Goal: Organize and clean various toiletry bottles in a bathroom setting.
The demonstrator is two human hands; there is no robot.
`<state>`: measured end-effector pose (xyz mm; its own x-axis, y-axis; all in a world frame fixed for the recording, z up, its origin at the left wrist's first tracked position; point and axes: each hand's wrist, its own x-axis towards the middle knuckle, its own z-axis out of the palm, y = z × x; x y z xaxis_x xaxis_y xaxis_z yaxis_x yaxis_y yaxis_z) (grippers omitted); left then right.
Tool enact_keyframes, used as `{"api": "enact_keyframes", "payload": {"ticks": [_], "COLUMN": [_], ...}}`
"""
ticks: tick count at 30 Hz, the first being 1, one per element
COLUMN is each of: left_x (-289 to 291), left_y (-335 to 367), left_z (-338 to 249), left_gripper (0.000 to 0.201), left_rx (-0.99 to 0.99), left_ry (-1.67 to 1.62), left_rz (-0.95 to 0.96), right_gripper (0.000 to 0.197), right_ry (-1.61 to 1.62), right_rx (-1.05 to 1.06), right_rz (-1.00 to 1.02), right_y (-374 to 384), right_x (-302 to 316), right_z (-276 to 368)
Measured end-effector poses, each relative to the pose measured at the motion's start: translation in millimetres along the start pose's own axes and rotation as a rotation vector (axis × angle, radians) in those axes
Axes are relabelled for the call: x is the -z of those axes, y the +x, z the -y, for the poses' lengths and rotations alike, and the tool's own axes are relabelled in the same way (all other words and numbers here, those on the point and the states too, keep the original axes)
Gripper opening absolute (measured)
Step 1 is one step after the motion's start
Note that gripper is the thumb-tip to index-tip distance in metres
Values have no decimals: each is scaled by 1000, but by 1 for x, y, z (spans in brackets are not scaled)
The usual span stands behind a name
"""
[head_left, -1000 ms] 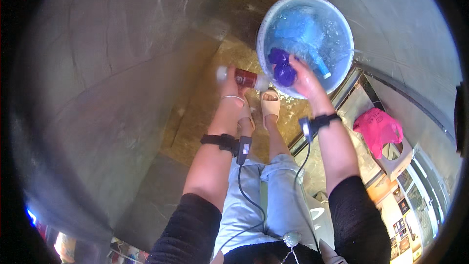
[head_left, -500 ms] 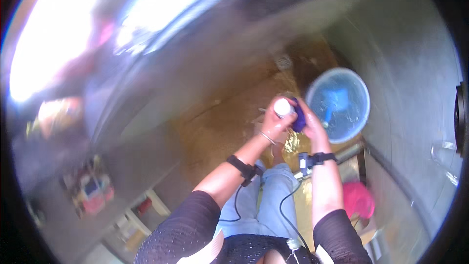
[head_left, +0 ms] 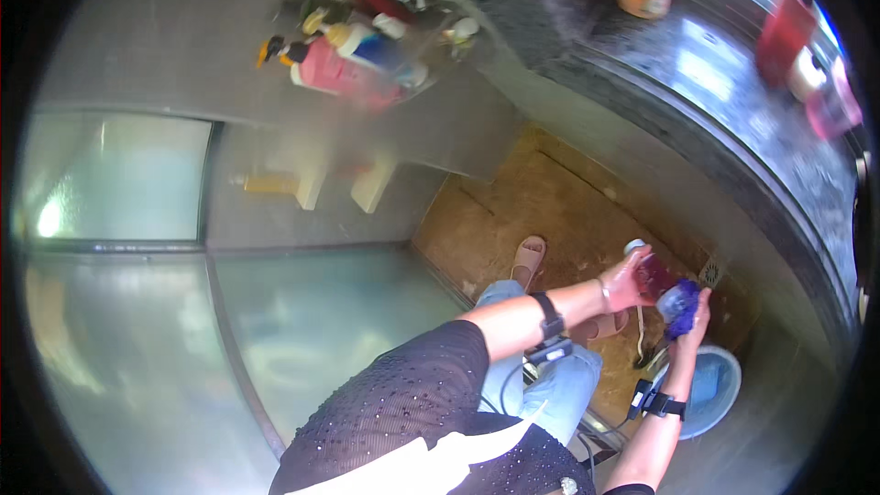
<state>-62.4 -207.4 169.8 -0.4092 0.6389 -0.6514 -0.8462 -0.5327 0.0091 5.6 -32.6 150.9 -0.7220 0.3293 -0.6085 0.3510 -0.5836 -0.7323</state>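
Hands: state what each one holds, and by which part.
Left hand grips a dark red bottle around its body. Right hand clutches a bunched purple-blue scrubber in its fingers.

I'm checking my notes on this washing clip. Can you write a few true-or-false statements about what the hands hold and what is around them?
1. The left hand holds a dark red bottle. True.
2. The right hand grips a yellow cloth. False: it holds a purple-blue scrubber.
3. The blue basin sits on the shelf. False: it is on the floor, below the right wrist.
4. Bottles crowd the grey ledge. True.
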Motion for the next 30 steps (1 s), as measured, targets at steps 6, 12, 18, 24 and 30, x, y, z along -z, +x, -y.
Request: {"api": "enact_keyframes", "payload": {"ticks": [6,12,18,24,30], "left_x": [57,218,282,434,476], "left_y": [-143,-299,-360,-411,-486], "left_z": [-112,-287,-416,-491,-555], "left_gripper": [50,24,26,35,38], "left_rx": [-403,-1082,-1375,-1391,-556], "left_ry": [123,-232,-238,241,2408], "left_rz": [-292,-871,-1204,-1442,-1740], "right_gripper": [48,44,39,37,34], "right_ry": [-277,-358,-456,-614,-482], "right_rx": [-35,-128,-157,-189,-177], "right_rz": [139,-8,-31,53,189], "right_y": [-49,-43,-28,-29,-22], "right_x": [-129,-146,-136,-174,-221], "right_z": [53,-18,-38,-66,-67]}}
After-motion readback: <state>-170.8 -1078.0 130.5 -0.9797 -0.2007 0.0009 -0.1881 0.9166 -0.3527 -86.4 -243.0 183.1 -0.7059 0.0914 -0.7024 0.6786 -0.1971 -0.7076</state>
